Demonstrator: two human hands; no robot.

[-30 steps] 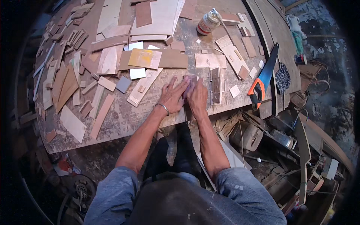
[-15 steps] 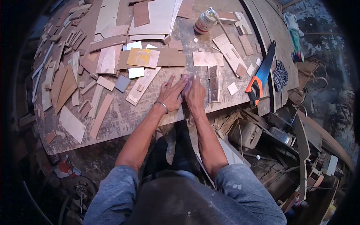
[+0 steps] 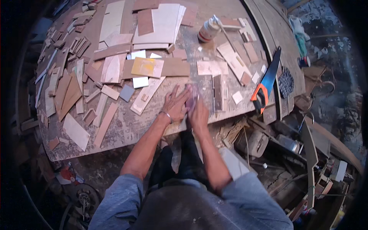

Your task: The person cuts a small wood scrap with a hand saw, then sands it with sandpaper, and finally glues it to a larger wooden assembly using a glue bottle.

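Note:
At the table's front edge, my left hand (image 3: 176, 104) steadies a narrow dark piece (image 3: 189, 102), fingertips on its far part and thumb by its near part. The index finger stands apart from the others. My right hand (image 3: 199, 114), blurred by motion, is curled over the same piece from the right. A purplish patch shows by its fingers; what they grip is hidden. Just right of it stands a small wooden frame-like piece (image 3: 219, 93) with compartments. Left of my hands lies a pale wooden strip (image 3: 147, 96) with a small block on it.
Wood offcuts (image 3: 76, 130) cover the left of the worktable (image 3: 126, 126). A yellow-stained board (image 3: 147, 66) lies across a brown strip behind my hands. A jar (image 3: 209, 30) stands far back. The handsaw (image 3: 266, 82) rests at right, beside a dark patterned cloth (image 3: 286, 79). Scrap and containers (image 3: 255, 142) crowd below.
My right hand has shifted slightly toward me along the dark piece. My left hand keeps its place on it. The whole view has tilted a little, moving the table lower in the picture.

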